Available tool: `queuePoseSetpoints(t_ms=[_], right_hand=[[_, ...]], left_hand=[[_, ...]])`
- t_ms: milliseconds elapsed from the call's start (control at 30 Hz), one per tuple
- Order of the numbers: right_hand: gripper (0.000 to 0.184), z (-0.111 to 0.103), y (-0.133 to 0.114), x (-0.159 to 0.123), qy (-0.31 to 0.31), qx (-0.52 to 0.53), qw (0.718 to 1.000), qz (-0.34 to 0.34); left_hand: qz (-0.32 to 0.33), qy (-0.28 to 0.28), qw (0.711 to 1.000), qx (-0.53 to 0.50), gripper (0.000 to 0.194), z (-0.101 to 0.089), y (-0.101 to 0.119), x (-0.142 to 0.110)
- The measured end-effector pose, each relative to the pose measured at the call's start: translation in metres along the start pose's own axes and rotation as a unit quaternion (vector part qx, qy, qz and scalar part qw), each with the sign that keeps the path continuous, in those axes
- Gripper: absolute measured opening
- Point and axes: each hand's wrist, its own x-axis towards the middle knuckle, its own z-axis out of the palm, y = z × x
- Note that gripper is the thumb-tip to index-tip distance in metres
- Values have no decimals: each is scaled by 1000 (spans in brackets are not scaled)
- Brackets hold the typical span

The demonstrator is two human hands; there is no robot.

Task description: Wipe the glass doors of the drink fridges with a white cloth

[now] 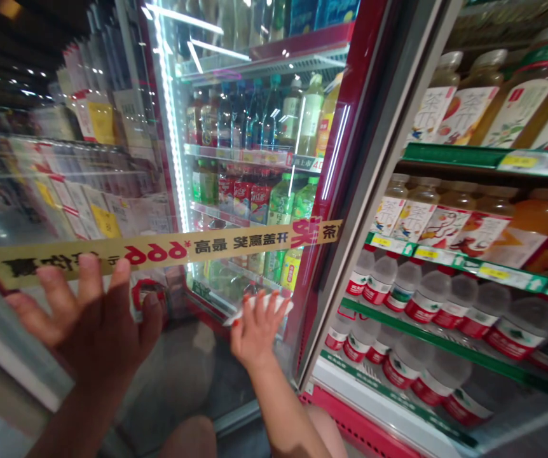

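Drinks cooler (345, 165), glass door (83, 210) swung open, left hand (90, 324) spread on glass, right hand (255, 334) gripping white strip (259, 306)

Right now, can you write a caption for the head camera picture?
Left hand and right hand by a fridge's glass door with a yellow prize strip, bottled water on green shelves beside.

Noted before me, glass-door drinks cooler (345, 146), bright LED strip (171, 127), dark ceiling (2, 38) with small spotlights, polished grey floor (173, 381)
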Motion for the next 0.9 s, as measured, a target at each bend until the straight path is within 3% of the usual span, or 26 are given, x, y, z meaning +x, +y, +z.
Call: queuePoseSetpoints(t_ms=[67, 100, 167, 233, 300, 333, 367, 433, 500, 533, 567, 633, 700, 733, 767, 800, 900], right_hand=[[79, -6, -3, -17, -8, 19, 996, -86], [80, -8, 5, -17, -4, 16, 996, -90], [86, -9, 29, 4, 12, -4, 1000, -15], [85, -7, 46, 50, 36, -19, 992, 119], [80, -8, 40, 100, 46, -7, 981, 191], [79, -10, 31, 119, 33, 7, 986, 161], [77, -13, 20, 132, 14, 27, 996, 85], [65, -20, 6, 141, -3, 56, 990, -132], [51, -27, 15, 140, 12, 59, 958, -280], [50, -30, 28, 142, 23, 52, 953, -297], [53, -32, 43, 148, 30, 38, 962, -267], [67, -33, 66, 175, 37, 4, 993, -110], [74, -30, 65, 206, 37, -19, 999, 35], [74, -29, 55, 218, 28, -20, 997, 65], [74, -28, 40, 225, 12, -10, 999, 49], [74, -29, 25, 225, -13, 11, 1000, -12], [70, -33, 0, 205, -98, 90, 955, -264]], left_hand=[[-10, -6, 1000, -7, 86, -1, -1, -2], [-13, -8, 1000, -10, 86, -1, 0, -2], [-16, -7, 1000, -13, 85, -1, 2, -2], [-16, 0, 1000, -12, 85, 0, 3, -1], [-17, 12, 1000, -10, 86, 2, 3, 1], [-12, 22, 1000, -13, 86, 3, 2, 2], [-3, 29, 999, -20, 87, 4, 1, 3], [12, 36, 998, -40, 88, 6, -1, 3], [15, 35, 998, -58, 89, 8, -1, 3], [9, 31, 998, -62, 89, 8, 0, 3], [2, 30, 998, -61, 89, 8, 1, 2], [-4, 38, 998, -50, 87, 7, 4, 3], [-8, 43, 999, -31, 86, 7, 7, 4], [-8, 48, 999, -25, 86, 7, 7, 5], [-8, 51, 998, -21, 87, 8, 7, 5], [-7, 53, 998, -18, 87, 9, 7, 5], [8, 65, 998, -5, 84, 12, 6, 5]])
